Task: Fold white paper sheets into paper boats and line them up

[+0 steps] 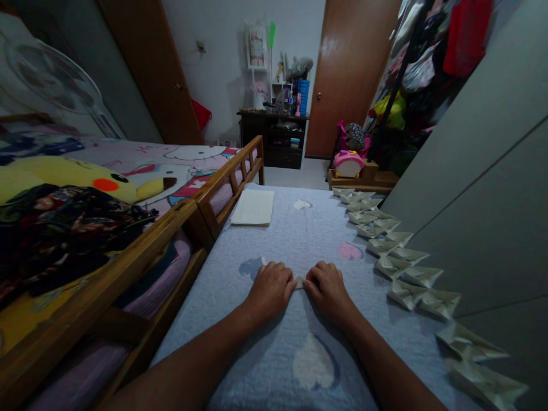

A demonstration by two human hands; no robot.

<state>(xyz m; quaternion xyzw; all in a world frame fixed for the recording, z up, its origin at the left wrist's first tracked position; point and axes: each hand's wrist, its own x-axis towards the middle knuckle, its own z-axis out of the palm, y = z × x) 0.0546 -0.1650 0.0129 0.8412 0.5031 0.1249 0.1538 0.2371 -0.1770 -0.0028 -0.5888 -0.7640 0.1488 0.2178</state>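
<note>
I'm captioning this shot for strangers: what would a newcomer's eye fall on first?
Probably the row of folded paper shapes along the right side of the blue cloth. Then, centrally, the left hand and right hand, holding a small piece of paper between them. Left, beyond the wooden rail, lies a yellow plush-like figure.

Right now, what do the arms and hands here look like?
The left hand and right hand are a person's, with no gloves. The left forearm and right forearm are bare too: no sleeve, watch or bracelet shows.
</note>
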